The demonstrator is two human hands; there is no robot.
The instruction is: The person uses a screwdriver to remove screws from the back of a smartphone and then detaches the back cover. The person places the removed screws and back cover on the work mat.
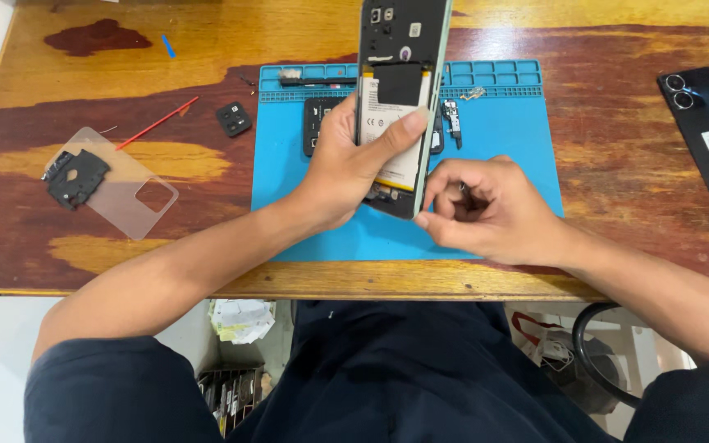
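Holding item one: an opened phone (400, 90), back cover off, stood upright on its lower end above a blue work mat (502, 139). The left hand (346, 168) is wrapped round its left edge, thumb laid across the white battery label.

Right hand (486, 209): curled narrow, fingertips pinched together at the phone's lower right corner; whether anything small sits between them cannot be told.

Phone interior: white rectangular label with a black square patch above it; camera openings at the top; pale green frame edge on the right.

Mat: ridged compartments along the far rim, small dark parts (451, 119) lying just beside the phone.

Worktop (617, 172), varnished wood, patchy red-brown and yellow. Left side: clear phone case (137, 193) lying flat, a black inner plate (75, 176) resting on its left end; a red thin stick (157, 123); a small black square part (233, 118); a blue scrap (168, 46). Right side: second dark phone (706, 131), face down, two round lenses, small white rectangular sticker.
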